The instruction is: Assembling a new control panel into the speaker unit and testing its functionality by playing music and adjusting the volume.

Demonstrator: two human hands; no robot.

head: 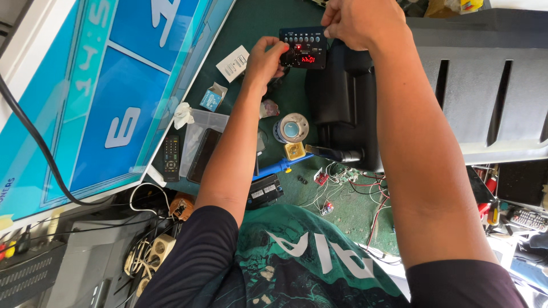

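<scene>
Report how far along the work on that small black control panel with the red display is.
Done: the small black control panel with round buttons is powered, its red digits lit. In hand: the left hand grips its left edge, fingers at the knob; the right hand holds its top right corner above the black plastic housing. Left: the panel is not seated in the housing, and loose red and white wires lie on the green mat.

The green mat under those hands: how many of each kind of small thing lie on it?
Black control panels, held by left hand and right hand: 1
Remote controls: 1
Solder reels: 1
Small blue boxes: 1
White switch plates: 1
Total: 5
</scene>
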